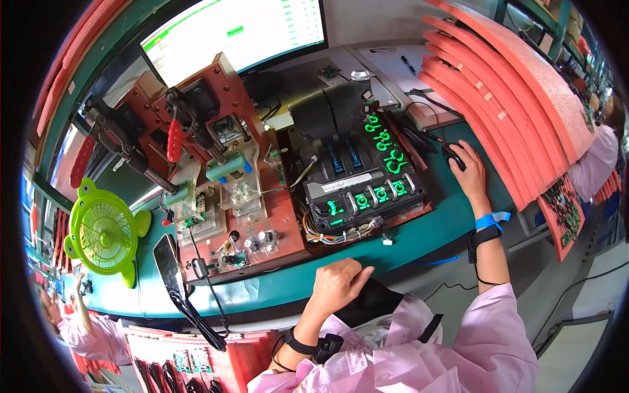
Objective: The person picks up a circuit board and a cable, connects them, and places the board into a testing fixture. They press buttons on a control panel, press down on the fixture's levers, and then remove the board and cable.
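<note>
My right hand (469,171) rests over a black computer mouse (452,157) on the green bench, its fingers wrapped round it. A blue strap and a black band circle that wrist. My left hand (337,285) lies at the bench's front edge, loosely curled with the thumb sticking out, and nothing shows in it. Ahead of it stands a black control panel (357,196) with green-lit buttons and symbols, set in a red fixture. To its left is a red test fixture (262,242) with toggle clamps (173,141) and clear plastic blocks holding small green boards.
A lit monitor (236,33) stands behind. Stacked pink foam sheets (504,98) rise at the right. A green fan (105,226) and a phone (169,262) with a hanging black cable are at the left. Boards and cables lie on foam (242,357) below. Other people sit at both sides.
</note>
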{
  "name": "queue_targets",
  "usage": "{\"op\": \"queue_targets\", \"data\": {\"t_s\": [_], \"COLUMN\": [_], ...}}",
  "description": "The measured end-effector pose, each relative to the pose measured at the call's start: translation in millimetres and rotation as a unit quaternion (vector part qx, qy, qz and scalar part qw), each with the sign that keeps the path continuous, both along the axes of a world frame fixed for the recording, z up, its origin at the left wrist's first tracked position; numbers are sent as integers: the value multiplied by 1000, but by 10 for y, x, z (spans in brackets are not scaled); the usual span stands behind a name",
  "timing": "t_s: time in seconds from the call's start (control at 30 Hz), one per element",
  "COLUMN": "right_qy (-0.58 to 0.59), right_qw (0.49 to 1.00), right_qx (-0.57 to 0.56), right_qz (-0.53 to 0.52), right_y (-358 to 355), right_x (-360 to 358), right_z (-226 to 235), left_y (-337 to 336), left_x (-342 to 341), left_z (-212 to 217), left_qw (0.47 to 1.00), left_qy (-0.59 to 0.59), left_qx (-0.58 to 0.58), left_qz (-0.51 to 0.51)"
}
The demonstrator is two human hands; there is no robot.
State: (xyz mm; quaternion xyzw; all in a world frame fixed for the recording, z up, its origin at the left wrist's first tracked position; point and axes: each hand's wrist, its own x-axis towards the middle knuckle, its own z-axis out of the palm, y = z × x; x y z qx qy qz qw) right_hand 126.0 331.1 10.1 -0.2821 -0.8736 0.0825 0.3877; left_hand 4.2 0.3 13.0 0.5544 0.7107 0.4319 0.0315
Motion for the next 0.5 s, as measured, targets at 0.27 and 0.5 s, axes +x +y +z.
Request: {"op": "queue_targets", "data": {"t_s": [0.27,0.5], "right_qy": [-5,-7], "right_qw": [1000,1000], "right_qx": [15,19], "right_qz": [0,1], "right_y": [-1,-9], "right_x": [4,19], "right_z": [22,-2], "left_y": [-27,-50], "left_x": [-1,12], "left_z": [14,-15], "left_qw": [999,999], "left_qy": [31,30], "left_qx": [21,18], "left_qz": [5,-14]}}
